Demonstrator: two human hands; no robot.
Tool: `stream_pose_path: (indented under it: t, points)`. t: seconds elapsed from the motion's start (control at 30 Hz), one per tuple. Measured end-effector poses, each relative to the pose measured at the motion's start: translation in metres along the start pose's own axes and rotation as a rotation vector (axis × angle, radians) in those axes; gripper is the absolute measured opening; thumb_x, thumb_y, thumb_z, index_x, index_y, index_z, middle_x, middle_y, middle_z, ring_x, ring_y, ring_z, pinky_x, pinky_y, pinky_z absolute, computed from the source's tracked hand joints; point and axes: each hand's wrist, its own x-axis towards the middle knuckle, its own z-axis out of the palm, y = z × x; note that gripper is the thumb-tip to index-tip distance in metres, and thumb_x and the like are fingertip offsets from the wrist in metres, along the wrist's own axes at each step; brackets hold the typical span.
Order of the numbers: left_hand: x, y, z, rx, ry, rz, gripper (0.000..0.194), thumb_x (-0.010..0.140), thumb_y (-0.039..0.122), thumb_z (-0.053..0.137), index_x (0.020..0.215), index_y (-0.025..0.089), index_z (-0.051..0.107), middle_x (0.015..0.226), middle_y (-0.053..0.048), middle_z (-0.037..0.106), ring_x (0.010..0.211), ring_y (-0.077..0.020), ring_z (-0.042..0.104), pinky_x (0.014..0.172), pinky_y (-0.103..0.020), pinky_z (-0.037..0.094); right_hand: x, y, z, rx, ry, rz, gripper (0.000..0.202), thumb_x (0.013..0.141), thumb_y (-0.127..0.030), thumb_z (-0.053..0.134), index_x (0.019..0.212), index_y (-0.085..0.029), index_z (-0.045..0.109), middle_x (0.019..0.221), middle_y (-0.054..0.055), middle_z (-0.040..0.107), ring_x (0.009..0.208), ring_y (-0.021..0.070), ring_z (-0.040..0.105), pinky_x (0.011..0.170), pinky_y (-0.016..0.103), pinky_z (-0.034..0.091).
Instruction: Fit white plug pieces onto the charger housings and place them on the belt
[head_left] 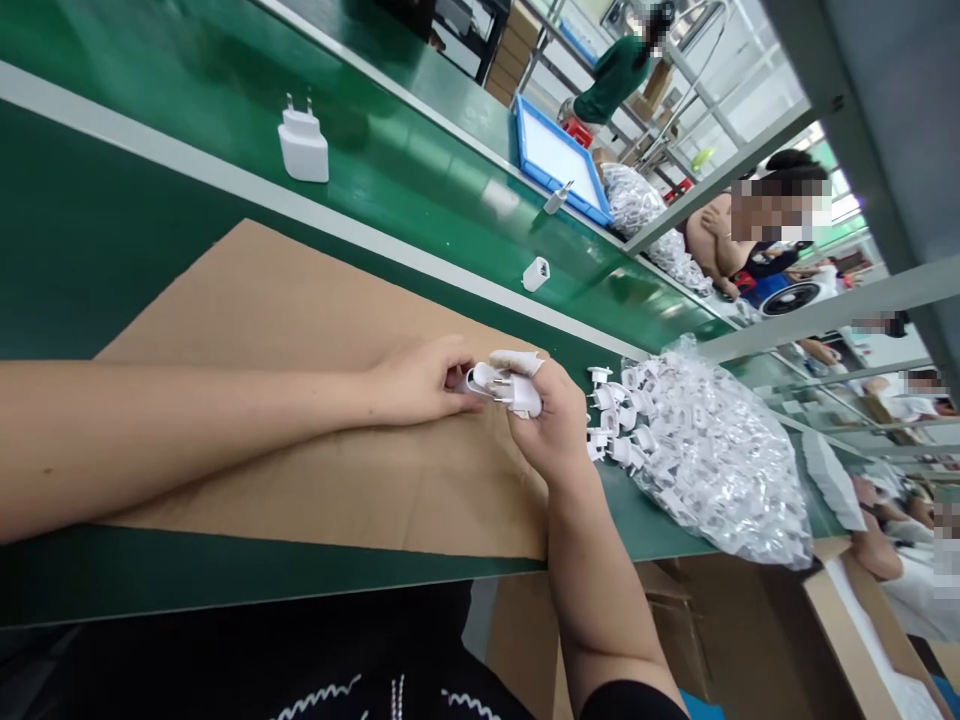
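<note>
Above the brown cardboard sheet (322, 300), my right hand (555, 405) grips a white plug adapter (523, 396) with two metal pins; white coverings wrap some of its fingers. My left hand (431, 380) meets it from the left, its fingers closed round a small white piece (478, 378) at the adapter's pin side. The fingers partly hide how the two pieces touch. Just right of my right hand, loose white plug pieces (619, 420) spill from a clear plastic bag (720, 450).
Beyond a pale rail, a green belt carries a white charger (304, 145) and smaller white adapters (536, 274). A blue-rimmed tray (529, 165) lies on the far side. Metal frame bars (825, 305) cross at the right. Several people are in the background.
</note>
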Motion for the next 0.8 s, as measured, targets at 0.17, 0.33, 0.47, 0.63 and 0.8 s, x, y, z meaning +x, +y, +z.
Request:
stream_pose_path:
  t: [0.17, 0.33, 0.47, 0.63, 0.8]
  points:
    - [0.001, 0.002, -0.001, 0.018, -0.02, -0.045, 0.031, 0.082, 0.051, 0.074, 0.087, 0.022, 0.063, 0.087, -0.004, 0.065, 0.075, -0.021, 0.06, 0.061, -0.034, 0.043, 0.003, -0.003, 0.002, -0.153, -0.059, -0.045, 0.036, 0.089, -0.009, 0.051, 0.115, -0.026, 0.07, 0.106, 0.005, 0.077, 0.097, 0.0236, 0.069, 0.079, 0.033, 0.052]
    - [-0.002, 0.002, -0.001, 0.035, 0.024, 0.047, 0.03, 0.084, 0.048, 0.071, 0.101, 0.023, 0.067, 0.095, -0.005, 0.069, 0.079, -0.0217, 0.062, 0.066, -0.035, 0.047, 0.003, -0.011, 0.003, -0.342, -0.1, -0.061, 0.032, 0.086, -0.006, 0.05, 0.105, -0.024, 0.069, 0.093, 0.006, 0.072, 0.085, 0.0223, 0.063, 0.063, 0.03, 0.041]
    - [-0.007, 0.002, -0.001, 0.199, 0.051, 0.192, 0.029, 0.092, 0.042, 0.061, 0.114, 0.024, 0.068, 0.099, -0.007, 0.071, 0.088, -0.023, 0.065, 0.076, -0.035, 0.05, 0.0, -0.019, 0.01, -0.451, -0.041, -0.069, 0.024, 0.09, -0.006, 0.05, 0.096, -0.023, 0.065, 0.083, 0.006, 0.066, 0.076, 0.0203, 0.058, 0.059, 0.031, 0.034]
    - [-0.01, 0.002, -0.003, 0.521, 0.01, 0.266, 0.033, 0.101, 0.045, 0.046, 0.103, 0.022, 0.07, 0.086, -0.009, 0.07, 0.083, -0.0255, 0.065, 0.069, -0.036, 0.046, -0.003, -0.033, 0.017, -0.471, -0.021, 0.023, 0.023, 0.099, -0.012, 0.045, 0.09, -0.022, 0.064, 0.08, 0.006, 0.061, 0.067, 0.0182, 0.05, 0.059, 0.032, 0.033]
    - [-0.011, 0.001, -0.005, 0.589, -0.016, 0.281, 0.044, 0.102, 0.051, 0.041, 0.103, 0.021, 0.072, 0.082, -0.011, 0.068, 0.08, -0.0263, 0.065, 0.067, -0.037, 0.044, -0.003, -0.041, 0.019, -0.42, -0.046, 0.137, 0.021, 0.097, -0.012, 0.048, 0.094, -0.021, 0.067, 0.084, 0.007, 0.063, 0.069, 0.019, 0.053, 0.063, 0.032, 0.035]
